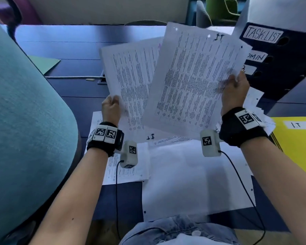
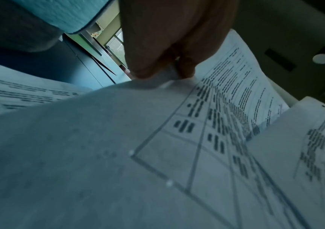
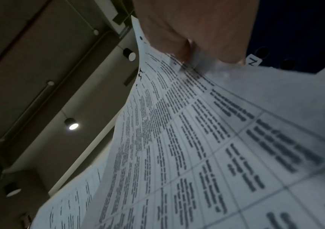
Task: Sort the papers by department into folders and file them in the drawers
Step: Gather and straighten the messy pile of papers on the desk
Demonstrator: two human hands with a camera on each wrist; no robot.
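Two printed sheets are held up above the desk. My right hand [image 1: 234, 85] pinches the right edge of a table-printed sheet [image 1: 193, 80] marked "IT" at its top; the right wrist view shows that sheet [image 3: 187, 147] under my thumb. My left hand [image 1: 111, 105] grips the lower left edge of a second printed sheet [image 1: 131, 80], which lies partly behind the first. In the left wrist view my fingers [image 2: 157, 62] curl over this paper [image 2: 118, 139]. More papers [image 1: 193, 177] lie flat on the desk below, one marked "IT". A yellow folder [image 1: 297, 140] labelled "I.T" lies at the right.
Dark blue binders [image 1: 276, 59] labelled "TASKLIST" and "ADMIN" stand at the back right. A teal chair back [image 1: 25, 112] fills the left side. A green folder [image 1: 44, 63] lies on the dark blue desk [image 1: 74, 43], by a cable and socket [image 1: 95, 78].
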